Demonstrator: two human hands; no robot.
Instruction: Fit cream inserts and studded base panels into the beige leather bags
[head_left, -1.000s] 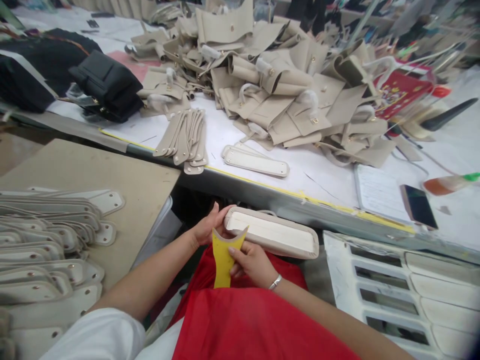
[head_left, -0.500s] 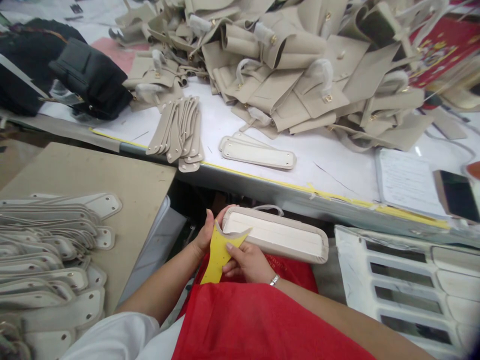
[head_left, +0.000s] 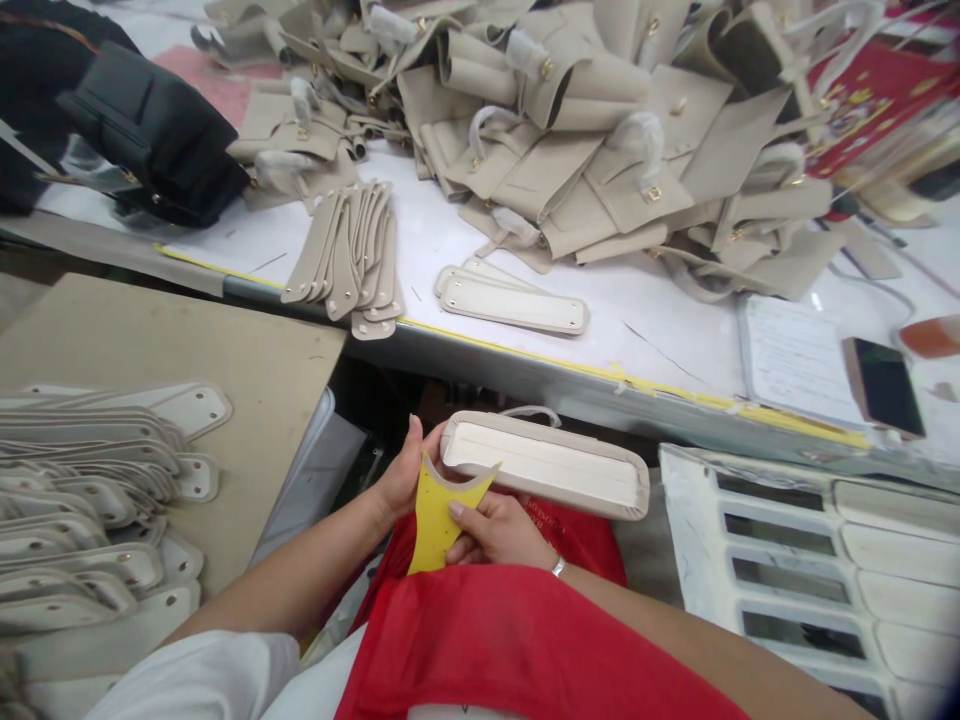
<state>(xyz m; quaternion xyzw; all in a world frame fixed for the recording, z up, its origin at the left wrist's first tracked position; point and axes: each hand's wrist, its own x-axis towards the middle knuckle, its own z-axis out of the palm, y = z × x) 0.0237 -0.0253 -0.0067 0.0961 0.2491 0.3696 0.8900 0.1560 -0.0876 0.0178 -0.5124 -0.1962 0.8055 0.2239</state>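
My left hand (head_left: 407, 468) has its thumb up, its fingers going behind the near-left end of a beige bag (head_left: 551, 465), and grips it there. The bag's pale, flat base faces me, with its long side slanting down to the right. A loop, perhaps a handle, shows behind its far edge. In my right hand (head_left: 504, 530) is a yellow notched plate (head_left: 442, 510), pinched under the thumb. The plate's curved notch and two points face the bag's left corner, overlapping it in view. Whether they touch I cannot tell. The left fingertips are hidden.
Beige bag pieces (head_left: 570, 150) are heaped on the white table (head_left: 450, 225). Strap-like parts (head_left: 356, 250) and flat base panels (head_left: 514, 300) lie by its edge. Left is a board (head_left: 247, 345) with stacked panels (head_left: 90, 500); right, a slotted white rack (head_left: 697, 540), notebook (head_left: 795, 355) and phone (head_left: 885, 385).
The yellow plate has shifted slightly down from the bag's corner, with my right hand. My left hand keeps its hold on the bag. The whole view has shifted a little.
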